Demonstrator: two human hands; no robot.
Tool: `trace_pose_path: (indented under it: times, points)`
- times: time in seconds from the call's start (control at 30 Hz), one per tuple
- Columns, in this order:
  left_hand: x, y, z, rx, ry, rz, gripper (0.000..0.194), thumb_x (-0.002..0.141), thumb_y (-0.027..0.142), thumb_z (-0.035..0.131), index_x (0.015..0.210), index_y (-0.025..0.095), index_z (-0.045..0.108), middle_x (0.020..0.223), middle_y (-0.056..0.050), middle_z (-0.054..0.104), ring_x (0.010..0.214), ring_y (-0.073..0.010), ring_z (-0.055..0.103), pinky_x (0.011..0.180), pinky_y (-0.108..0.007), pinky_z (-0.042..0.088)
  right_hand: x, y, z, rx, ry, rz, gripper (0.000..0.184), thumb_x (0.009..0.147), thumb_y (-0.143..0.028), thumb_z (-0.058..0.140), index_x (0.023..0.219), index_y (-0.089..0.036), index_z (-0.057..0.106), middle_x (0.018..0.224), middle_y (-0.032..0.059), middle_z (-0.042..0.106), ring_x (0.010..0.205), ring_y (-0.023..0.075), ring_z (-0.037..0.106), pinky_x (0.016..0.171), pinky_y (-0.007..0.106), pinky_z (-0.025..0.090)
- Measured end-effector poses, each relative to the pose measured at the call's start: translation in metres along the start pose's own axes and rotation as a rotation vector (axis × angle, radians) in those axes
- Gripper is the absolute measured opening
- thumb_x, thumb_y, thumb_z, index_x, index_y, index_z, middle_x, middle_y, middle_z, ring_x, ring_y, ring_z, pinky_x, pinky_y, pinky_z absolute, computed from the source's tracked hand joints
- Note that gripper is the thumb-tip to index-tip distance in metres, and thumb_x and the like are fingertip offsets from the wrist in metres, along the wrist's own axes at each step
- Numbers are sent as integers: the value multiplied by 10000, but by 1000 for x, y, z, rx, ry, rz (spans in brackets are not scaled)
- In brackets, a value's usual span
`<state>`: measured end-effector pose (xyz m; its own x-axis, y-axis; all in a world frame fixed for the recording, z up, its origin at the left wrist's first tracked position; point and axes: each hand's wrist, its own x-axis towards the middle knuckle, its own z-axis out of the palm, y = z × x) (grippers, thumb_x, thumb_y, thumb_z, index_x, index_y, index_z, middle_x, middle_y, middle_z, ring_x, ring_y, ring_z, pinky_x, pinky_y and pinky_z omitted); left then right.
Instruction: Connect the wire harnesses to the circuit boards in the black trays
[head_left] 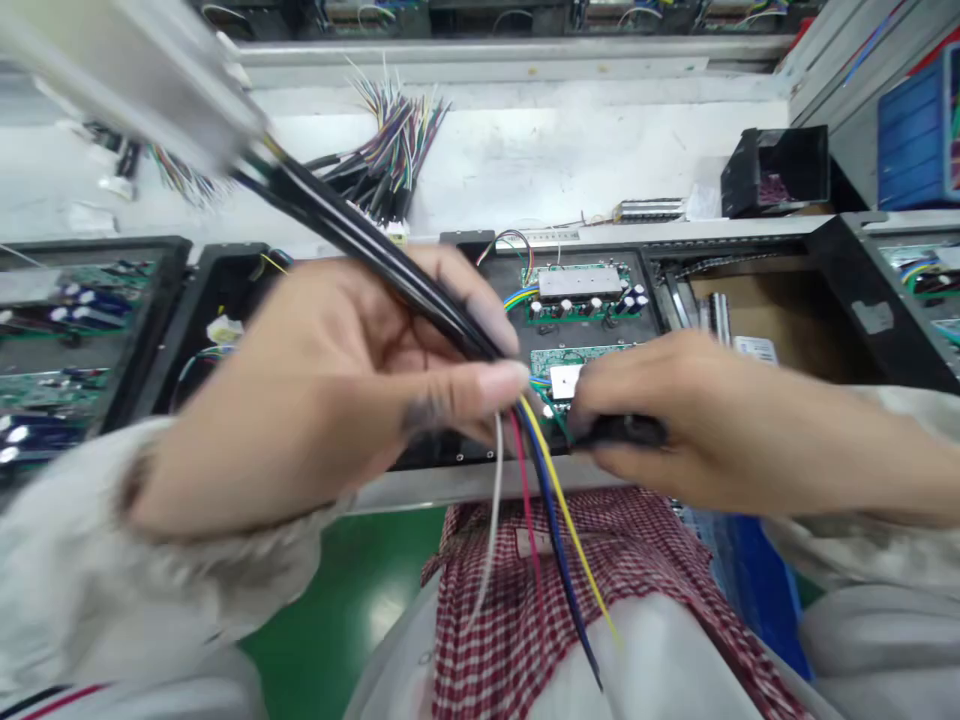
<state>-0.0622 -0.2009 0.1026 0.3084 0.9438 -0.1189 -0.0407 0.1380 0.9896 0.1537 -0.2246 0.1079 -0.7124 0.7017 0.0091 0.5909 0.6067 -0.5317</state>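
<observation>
My left hand [360,350] is closed around a black-sleeved cable [390,270], pinching it between thumb and fingers near its lower end. Loose white, red, dark blue and yellow wires [555,480] hang from that end over my lap. Up at the left, the cable runs to a blurred pale block [142,70]. My right hand [645,410] is curled around a dark, narrow object [622,431] just right of the wires; blur and fingers hide its kind. Behind the hands lie green circuit boards [581,290] in a black tray [450,450].
A bundle of multicoloured cables [390,150] lies on the white bench [555,150]. At the right are a black bin [776,170], a blue crate [915,130] and a black frame with a brown bottom [765,315]. More circuit boards [67,300] sit in a tray at left.
</observation>
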Motion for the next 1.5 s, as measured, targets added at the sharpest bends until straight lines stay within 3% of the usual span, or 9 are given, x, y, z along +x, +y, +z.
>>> trace_pose_path:
  times: [0.07,0.2,0.33,0.57,0.83,1.07,1.2,1.37,1.5]
  points:
    - [20,-27,-2,-99,-52,-88,194,614,71,737,681,155,576,554,32,589,463,-115,606,422,-200,543,3,27,26,1,34,116,93,751,-148,662,670,-181,632,574,-33,609,471,81,488,475,230,349]
    - [61,-77,-5,-155,36,-66,200,646,55,677,726,164,529,612,40,574,529,-131,628,453,-252,576,20,72,72,29,443,389,112,800,-230,625,768,-144,688,654,19,668,539,114,553,533,242,375]
    - [75,-98,-8,-142,44,3,143,652,59,672,731,138,581,616,23,583,501,-105,588,418,-211,529,30,85,94,46,485,450,92,748,-220,647,744,-147,702,583,-2,633,500,108,514,531,244,360]
    - [74,-105,-11,-191,143,5,117,653,36,646,692,133,593,546,28,572,455,-91,553,419,-201,491,27,85,99,112,542,475,82,717,-218,662,707,-144,696,501,-36,556,439,82,436,501,235,330]
    - [75,-107,-12,-205,130,12,116,654,26,628,698,128,593,545,29,578,458,-83,552,439,-198,489,29,88,102,80,536,487,91,731,-239,650,714,-162,694,495,-42,557,431,86,448,506,240,338]
    - [74,-106,-11,-212,151,-25,126,664,28,624,692,144,585,564,38,575,479,-76,556,465,-192,493,21,75,92,-15,419,417,130,778,-296,688,783,-168,714,721,52,694,635,170,614,619,287,447]
    - [75,-105,-10,-199,188,-38,125,680,57,639,700,161,572,604,37,577,508,-88,573,498,-220,514,17,60,87,125,280,285,83,805,-256,682,816,-185,725,750,35,708,662,161,637,620,274,472]
    - [76,-111,-10,-130,188,1,134,690,112,680,717,183,569,606,31,586,513,-121,593,482,-247,511,29,70,96,21,503,375,39,783,-217,701,767,-195,728,756,28,733,653,173,660,616,285,477]
    - [75,-114,-10,-137,183,42,133,686,117,679,708,190,569,564,43,580,471,-107,569,449,-229,497,33,79,104,-57,492,422,45,784,-235,696,764,-208,725,757,22,734,623,177,652,586,293,462]
